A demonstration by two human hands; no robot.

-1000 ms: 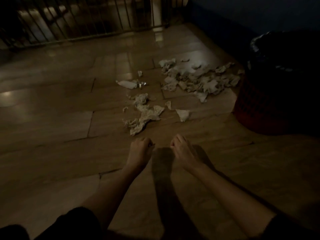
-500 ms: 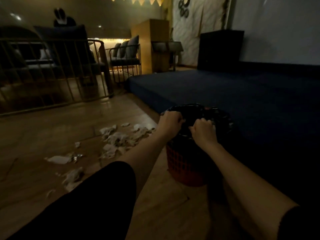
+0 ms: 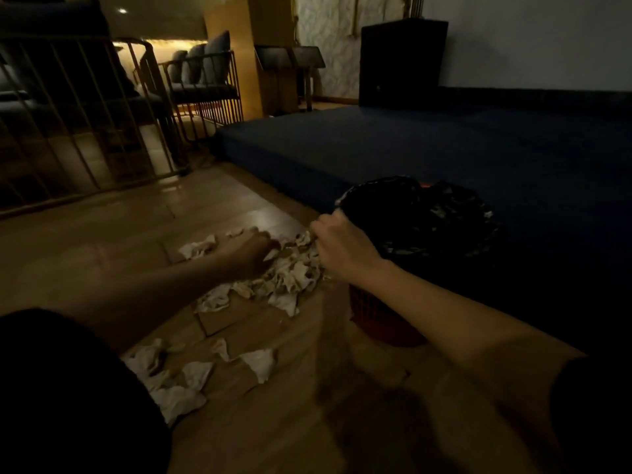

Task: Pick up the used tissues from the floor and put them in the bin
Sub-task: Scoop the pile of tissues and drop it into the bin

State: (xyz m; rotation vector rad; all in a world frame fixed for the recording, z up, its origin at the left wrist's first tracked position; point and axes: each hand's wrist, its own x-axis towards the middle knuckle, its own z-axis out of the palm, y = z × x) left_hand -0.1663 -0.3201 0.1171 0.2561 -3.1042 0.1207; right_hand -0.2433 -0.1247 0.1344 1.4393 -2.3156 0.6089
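Crumpled white tissues lie on the wooden floor in two patches: a large pile (image 3: 290,278) just left of the bin and a smaller scatter (image 3: 191,374) nearer to me. The red bin (image 3: 379,323) with a black liner (image 3: 427,213) stands at the edge of a dark blue mat. My left hand (image 3: 251,251) rests on top of the large pile, fingers curled down into the tissues; it is blurred and its grip is unclear. My right hand (image 3: 342,248) is closed at the left edge of the bin liner, above the pile.
A low dark blue mat (image 3: 444,142) runs behind and to the right of the bin. A metal railing (image 3: 85,131) stands at the back left, with chairs and a wooden cabinet (image 3: 253,53) beyond. The room is dim.
My left hand has left the bin rim and dropped onto the tissue pile. My right hand has slid to the liner's left edge. The view has tilted down towards the floor.
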